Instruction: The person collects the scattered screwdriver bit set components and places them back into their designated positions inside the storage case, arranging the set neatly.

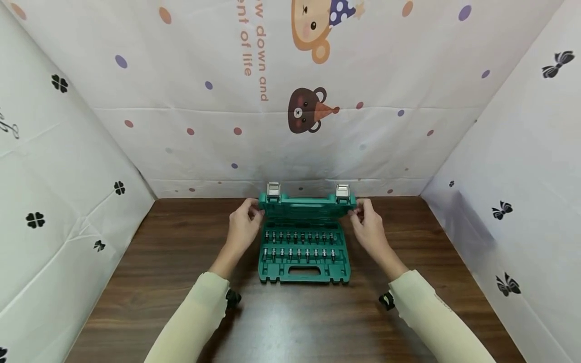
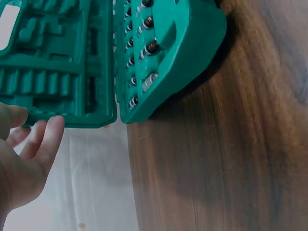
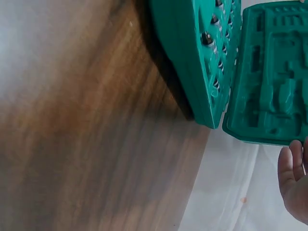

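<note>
A green plastic bit case (image 1: 336, 272) lies open on the table, its lid (image 1: 307, 207) raised at the back. Two rows of metal bit sockets (image 1: 299, 254) stand in the base. At the lid's left edge my left hand (image 1: 242, 224) pinches it, thumb on the inner side in the left wrist view, where the lid's moulded recesses (image 2: 53, 84) show. My right hand (image 1: 368, 227) grips the right edge; in the right wrist view its fingers (image 3: 286, 166) are at the lid's rim and the thumb is out of frame. Two metal latches (image 1: 342, 191) stick up from the lid's top edge.
The brown wooden table (image 1: 181, 252) runs back to a white printed cloth wall (image 1: 204, 151) close behind the case. Similar cloth walls stand on the left (image 1: 68, 186) and right (image 1: 481, 176). A black wrist strap (image 1: 233, 299) shows under the left sleeve.
</note>
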A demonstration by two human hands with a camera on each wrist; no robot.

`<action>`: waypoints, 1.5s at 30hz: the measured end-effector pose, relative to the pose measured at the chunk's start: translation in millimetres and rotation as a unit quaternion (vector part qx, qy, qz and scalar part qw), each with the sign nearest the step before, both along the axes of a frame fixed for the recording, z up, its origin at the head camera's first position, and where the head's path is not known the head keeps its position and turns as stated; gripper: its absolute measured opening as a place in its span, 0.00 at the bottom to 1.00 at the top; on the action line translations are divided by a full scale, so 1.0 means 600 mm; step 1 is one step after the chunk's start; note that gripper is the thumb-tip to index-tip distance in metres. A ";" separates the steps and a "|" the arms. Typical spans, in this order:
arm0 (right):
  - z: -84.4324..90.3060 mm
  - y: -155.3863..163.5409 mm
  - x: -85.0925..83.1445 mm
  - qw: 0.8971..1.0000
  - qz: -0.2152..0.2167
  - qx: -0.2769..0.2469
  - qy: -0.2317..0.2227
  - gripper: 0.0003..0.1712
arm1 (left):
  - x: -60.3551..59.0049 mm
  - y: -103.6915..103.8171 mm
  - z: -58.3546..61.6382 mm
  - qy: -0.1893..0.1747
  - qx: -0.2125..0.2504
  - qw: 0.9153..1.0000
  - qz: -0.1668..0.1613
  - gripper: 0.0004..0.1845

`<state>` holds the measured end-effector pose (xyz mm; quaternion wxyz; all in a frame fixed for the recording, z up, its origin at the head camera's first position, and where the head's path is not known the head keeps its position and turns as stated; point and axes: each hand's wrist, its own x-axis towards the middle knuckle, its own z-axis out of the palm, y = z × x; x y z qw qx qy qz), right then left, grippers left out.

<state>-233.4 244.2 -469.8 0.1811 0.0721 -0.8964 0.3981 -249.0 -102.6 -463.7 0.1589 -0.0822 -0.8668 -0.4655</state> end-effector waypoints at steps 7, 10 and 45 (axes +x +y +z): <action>-0.007 0.002 0.037 0.999 0.008 -0.023 -0.034 0.14 | 0.032 -0.006 0.007 -0.095 0.041 0.994 -0.035 0.13; -0.010 0.001 0.051 0.998 0.009 -0.037 -0.058 0.13 | 0.043 -0.010 0.009 -0.117 0.022 0.992 -0.038 0.15; -0.052 0.006 0.125 0.923 0.089 -0.265 -0.265 0.11 | 0.098 -0.057 -0.028 -0.360 0.202 0.884 -0.219 0.15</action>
